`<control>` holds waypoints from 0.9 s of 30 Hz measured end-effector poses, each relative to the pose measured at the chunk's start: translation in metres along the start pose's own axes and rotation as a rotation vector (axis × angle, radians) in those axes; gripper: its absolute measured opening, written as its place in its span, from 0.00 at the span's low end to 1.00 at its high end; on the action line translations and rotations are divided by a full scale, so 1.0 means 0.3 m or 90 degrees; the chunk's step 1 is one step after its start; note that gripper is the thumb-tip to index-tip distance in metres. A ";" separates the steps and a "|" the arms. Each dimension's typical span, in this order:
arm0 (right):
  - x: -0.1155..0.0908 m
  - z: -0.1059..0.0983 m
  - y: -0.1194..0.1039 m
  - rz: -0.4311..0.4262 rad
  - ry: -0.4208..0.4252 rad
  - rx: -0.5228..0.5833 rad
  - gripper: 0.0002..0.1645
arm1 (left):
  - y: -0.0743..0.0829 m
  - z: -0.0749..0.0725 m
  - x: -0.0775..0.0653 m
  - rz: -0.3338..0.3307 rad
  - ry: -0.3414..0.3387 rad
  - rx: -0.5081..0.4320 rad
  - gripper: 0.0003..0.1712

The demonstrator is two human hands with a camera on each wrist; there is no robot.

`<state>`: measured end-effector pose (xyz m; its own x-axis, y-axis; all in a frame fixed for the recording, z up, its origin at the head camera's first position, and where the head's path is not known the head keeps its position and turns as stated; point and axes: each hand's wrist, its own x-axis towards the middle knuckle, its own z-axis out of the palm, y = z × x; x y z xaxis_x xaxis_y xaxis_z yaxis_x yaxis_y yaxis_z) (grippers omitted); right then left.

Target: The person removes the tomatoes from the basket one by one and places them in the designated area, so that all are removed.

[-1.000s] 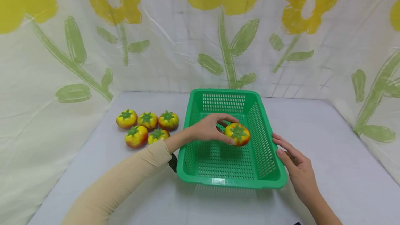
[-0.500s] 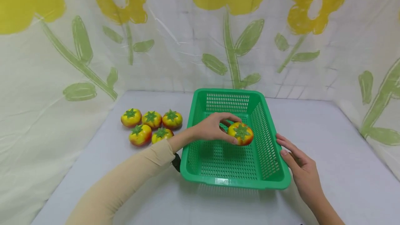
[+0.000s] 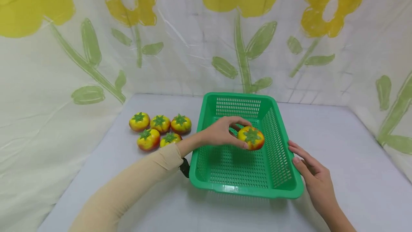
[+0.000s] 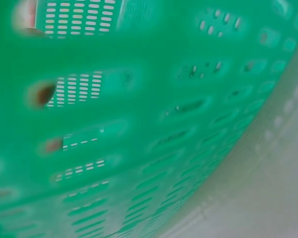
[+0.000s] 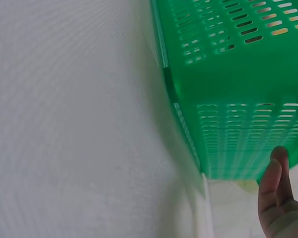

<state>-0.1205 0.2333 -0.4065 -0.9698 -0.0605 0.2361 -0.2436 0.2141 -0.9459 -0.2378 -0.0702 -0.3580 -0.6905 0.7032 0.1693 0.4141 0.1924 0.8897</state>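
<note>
In the head view my left hand [image 3: 223, 131] pinches a yellow-and-red tomato [image 3: 251, 138] with a green star-shaped top between thumb and fingers. It holds the tomato above the floor of a green plastic basket [image 3: 246, 191]. My right hand [image 3: 317, 178] holds the basket's right rim, thumb and index finger on the edge. In the right wrist view the fingers [image 5: 283, 171] reach the basket's outer wall [image 5: 238, 74]. The left wrist view is filled by the basket's slotted wall [image 4: 139, 114], and only bits of that hand show through the holes.
Several similar tomatoes [image 3: 149, 139] sit in a cluster on the white table [image 3: 154, 196], left of the basket. One is partly hidden by the left forearm [image 3: 141, 182]. A white cloth painted with yellow flowers [image 3: 190, 56] hangs behind and at the sides.
The whole head view has shifted slightly, so everything appears a little further right. Both hands, the tomato and the basket keep about the same places relative to each other.
</note>
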 end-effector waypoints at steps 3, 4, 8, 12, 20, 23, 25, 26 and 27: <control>-0.003 -0.002 -0.001 0.001 -0.003 0.010 0.24 | 0.013 -0.009 -0.015 -0.006 0.006 -0.008 0.33; -0.003 -0.002 -0.001 0.001 -0.003 0.012 0.24 | 0.021 -0.015 -0.023 -0.008 0.010 -0.010 0.33; -0.002 -0.002 -0.002 -0.001 -0.004 0.015 0.24 | 0.054 -0.048 -0.059 -0.011 0.041 -0.019 0.32; -0.001 -0.003 -0.002 -0.001 0.000 0.011 0.23 | 0.086 -0.087 -0.105 -0.020 0.082 -0.028 0.33; 0.004 -0.004 -0.003 0.004 0.005 0.017 0.24 | 0.114 -0.164 -0.210 -0.007 0.164 -0.035 0.33; 0.003 -0.003 -0.004 0.005 0.005 0.020 0.24 | 0.123 -0.179 -0.255 -0.010 0.200 -0.030 0.33; 0.003 -0.003 -0.005 0.004 0.004 0.018 0.24 | 0.131 -0.186 -0.287 -0.011 0.227 -0.033 0.32; 0.003 -0.002 -0.005 0.004 0.003 0.019 0.24 | 0.133 -0.190 -0.304 -0.011 0.242 -0.036 0.32; 0.004 -0.002 -0.006 0.003 0.001 0.020 0.24 | 0.135 -0.193 -0.323 -0.014 0.258 -0.039 0.33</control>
<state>-0.1211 0.2334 -0.4045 -0.9709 -0.0579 0.2324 -0.2391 0.1831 -0.9536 -0.1885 -0.1701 -0.3139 -0.8814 0.3704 0.2930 0.3697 0.1550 0.9161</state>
